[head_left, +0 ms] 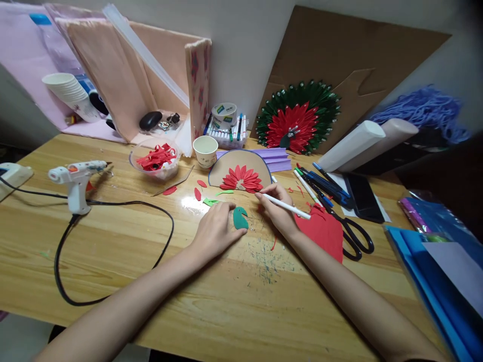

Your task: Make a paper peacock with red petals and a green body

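Observation:
A green bird-shaped cutout (240,219) lies on the table, with a dark spot on its head like an eye. My left hand (215,227) steadies it from the left, thumb at its lower edge and fingers at its upper left. Between the fingers of my right hand (278,207) is a white marker pen (286,203), slanting down to the right, apart from the cutout. Just behind both hands lies a cardboard half-round (221,163) with red petals (243,180) fixed along its bottom edge. Red sheet material (320,231) sits under my right forearm.
A glue gun (77,183) with a looping black cord stands at left. Behind are a bowl of red strips (156,158), a paper cup (206,152) and a red-green peacock-like piece (298,118). Black scissors (356,234), a phone (364,198) and blue packets (415,281) lie at right.

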`<action>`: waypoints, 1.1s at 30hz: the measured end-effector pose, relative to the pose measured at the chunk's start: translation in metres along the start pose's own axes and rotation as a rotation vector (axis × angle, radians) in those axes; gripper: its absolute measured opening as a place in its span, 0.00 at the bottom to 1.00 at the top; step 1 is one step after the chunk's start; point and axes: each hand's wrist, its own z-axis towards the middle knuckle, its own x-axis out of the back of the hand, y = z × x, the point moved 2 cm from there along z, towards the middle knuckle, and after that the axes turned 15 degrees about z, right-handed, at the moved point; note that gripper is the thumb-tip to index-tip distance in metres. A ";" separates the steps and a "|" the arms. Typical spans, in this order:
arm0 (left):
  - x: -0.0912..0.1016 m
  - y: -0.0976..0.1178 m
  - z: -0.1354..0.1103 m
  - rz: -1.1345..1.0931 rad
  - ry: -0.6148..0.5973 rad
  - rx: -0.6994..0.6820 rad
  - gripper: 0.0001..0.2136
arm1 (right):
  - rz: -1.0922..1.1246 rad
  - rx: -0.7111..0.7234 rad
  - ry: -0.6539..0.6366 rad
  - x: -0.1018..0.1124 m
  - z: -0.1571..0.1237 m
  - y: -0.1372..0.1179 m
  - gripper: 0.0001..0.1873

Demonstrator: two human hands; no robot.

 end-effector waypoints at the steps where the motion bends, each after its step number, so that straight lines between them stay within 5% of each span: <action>1: 0.001 0.000 0.000 -0.030 0.015 0.001 0.27 | 0.017 0.014 -0.029 0.000 0.000 -0.003 0.08; 5: 0.005 0.000 -0.001 -0.175 0.045 0.001 0.31 | 0.092 -0.067 -0.312 -0.006 -0.006 -0.015 0.10; 8: 0.006 0.001 -0.001 -0.223 0.045 -0.016 0.30 | 0.169 -0.101 -0.411 -0.013 -0.013 -0.019 0.09; 16: 0.009 0.007 -0.004 -0.211 0.032 -0.165 0.33 | 0.152 -0.138 -0.484 -0.021 -0.022 -0.015 0.09; 27: 0.014 0.006 -0.008 -0.348 -0.070 -0.084 0.29 | 0.069 -0.082 -0.552 -0.026 -0.029 -0.034 0.06; 33: 0.014 0.003 -0.007 -0.310 0.033 -0.086 0.31 | 0.006 -0.004 -0.521 -0.029 -0.033 -0.031 0.05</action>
